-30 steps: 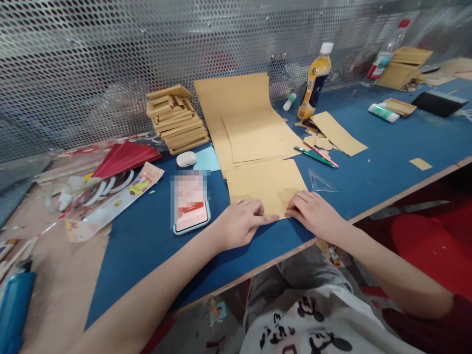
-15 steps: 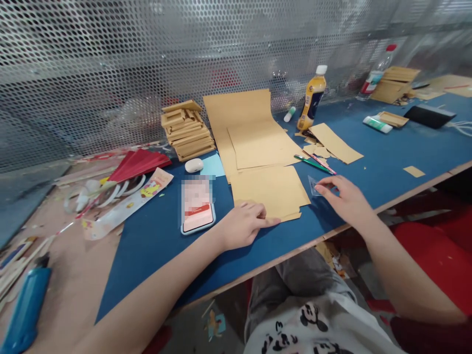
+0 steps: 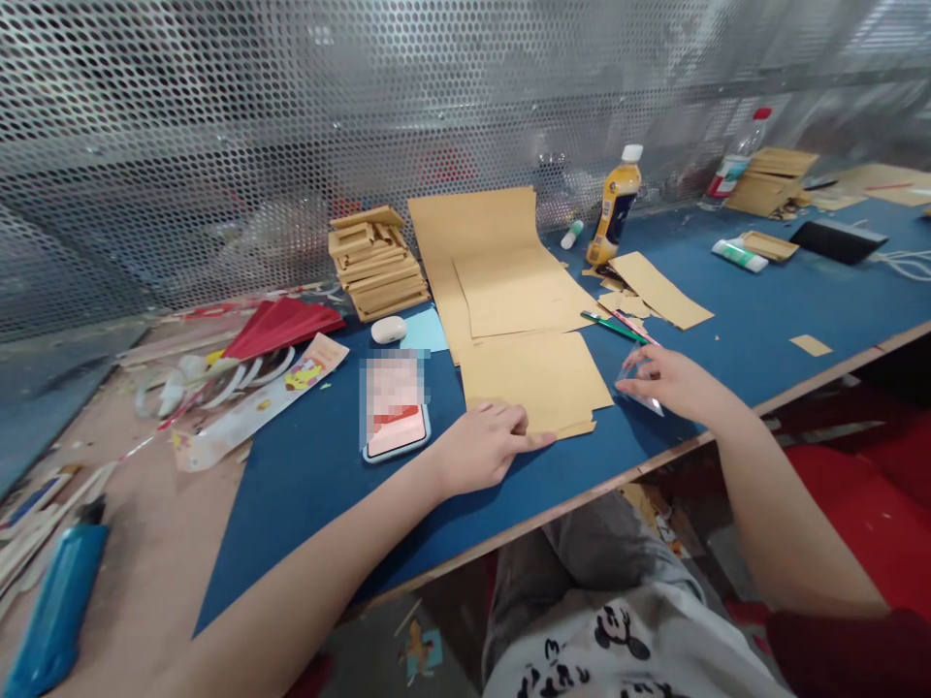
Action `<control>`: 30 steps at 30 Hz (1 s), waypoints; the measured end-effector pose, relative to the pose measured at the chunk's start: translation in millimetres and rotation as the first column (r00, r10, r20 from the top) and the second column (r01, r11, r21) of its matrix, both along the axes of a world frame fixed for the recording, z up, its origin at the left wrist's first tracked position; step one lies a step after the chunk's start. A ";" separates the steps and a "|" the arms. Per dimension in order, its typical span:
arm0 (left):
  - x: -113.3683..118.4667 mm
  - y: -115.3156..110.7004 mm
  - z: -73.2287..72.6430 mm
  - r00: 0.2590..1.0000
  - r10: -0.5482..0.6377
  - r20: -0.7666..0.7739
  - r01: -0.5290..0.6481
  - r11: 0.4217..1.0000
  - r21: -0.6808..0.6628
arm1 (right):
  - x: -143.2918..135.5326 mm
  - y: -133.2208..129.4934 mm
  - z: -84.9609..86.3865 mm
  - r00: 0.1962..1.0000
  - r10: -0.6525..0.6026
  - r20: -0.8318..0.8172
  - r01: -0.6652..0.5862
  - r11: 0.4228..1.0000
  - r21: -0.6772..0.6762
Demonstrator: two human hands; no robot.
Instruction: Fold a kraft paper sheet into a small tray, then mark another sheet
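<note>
My left hand point(image 3: 486, 448) rests on the lower left part of a tan paper sheet point(image 3: 534, 378); its index finger points right along the near edge, the other fingers are curled, and nothing is held. Right of the sheet, my right hand point(image 3: 661, 380) pinches a small clear plastic piece point(image 3: 646, 396), tilted just above the blue mat. Larger tan sheets point(image 3: 509, 291) lie behind the front sheet, the rearmost one curving up against the mesh. A green pen point(image 3: 618, 328) and a reddish one lie just beyond my right hand.
A phone point(image 3: 397, 417), white case point(image 3: 388, 330) and stacked tan paper pieces point(image 3: 378, 267) are on the left. A yellow drink bottle point(image 3: 615, 208), glue sticks and paper scraps stand or lie farther back. A blue-handled tool point(image 3: 62, 601) is at far left.
The clear piece has turned in my right hand, which has shifted slightly right. My left hand keeps its place on the sheet. The camera view has shifted a little.
</note>
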State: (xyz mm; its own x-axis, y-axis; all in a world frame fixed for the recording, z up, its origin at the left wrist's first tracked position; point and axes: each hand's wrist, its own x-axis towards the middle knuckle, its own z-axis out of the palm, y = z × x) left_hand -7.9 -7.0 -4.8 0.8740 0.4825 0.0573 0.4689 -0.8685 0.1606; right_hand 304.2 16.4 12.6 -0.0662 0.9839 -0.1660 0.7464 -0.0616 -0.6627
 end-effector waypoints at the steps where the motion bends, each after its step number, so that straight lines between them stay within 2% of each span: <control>1: 0.1 -0.1 0.2 1.000 -0.001 0.000 0.001 1.000 0.003 | -4.4 -4.2 1.3 0.997 0.015 -0.078 -0.014 1.000 0.012; 3: 0.2 0.0 0.4 1.000 -0.008 -0.003 0.008 1.000 0.008 | -16.2 -14.1 4.8 0.975 0.060 -0.213 -0.058 0.998 0.016; 5: 0.4 0.1 0.4 1.000 -0.013 -0.007 0.013 1.000 0.012 | -30.9 -24.5 7.8 0.943 0.153 -0.294 -0.175 0.983 -0.049; 7: 0.3 0.4 0.1 1.000 -0.014 -0.009 0.014 1.000 0.011 | -46.7 -33.4 8.7 0.935 0.225 -0.275 -0.275 0.948 -0.159; 9: 0.0 0.8 -0.5 1.000 -0.012 -0.003 0.012 1.000 0.008 | -61.2 -39.5 6.9 0.937 0.268 -0.221 -0.320 0.915 -0.244; 14: -2.2 3.3 -4.2 0.998 -0.018 0.060 0.018 1.000 -0.004 | -85.9 -43.0 -0.9 0.970 0.231 -0.083 -0.245 0.928 -0.281; 18: -4.1 6.4 -7.6 0.990 -0.028 0.141 0.033 0.999 -0.035 | -96.6 -42.7 -4.2 0.975 0.207 -0.086 -0.223 0.922 -0.317; 24: -5.7 8.5 -11.7 0.968 -0.036 0.249 0.057 0.995 -0.081 | -102.8 -42.4 -1.9 0.972 0.237 0.006 -0.228 0.941 -0.249; 30: -5.4 8.4 -13.7 0.965 -0.025 0.261 0.053 0.994 -0.099 | -94.7 -37.8 -0.4 0.943 0.271 0.195 -0.245 0.958 -0.149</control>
State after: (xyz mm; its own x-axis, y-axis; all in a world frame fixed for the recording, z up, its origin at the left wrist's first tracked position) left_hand -13.3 1.4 -18.5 0.8543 0.4636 0.2352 0.3656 -0.8574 0.3622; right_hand 209.5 -21.5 12.1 -0.2655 0.9092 -0.3208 0.8691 0.0817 -0.4878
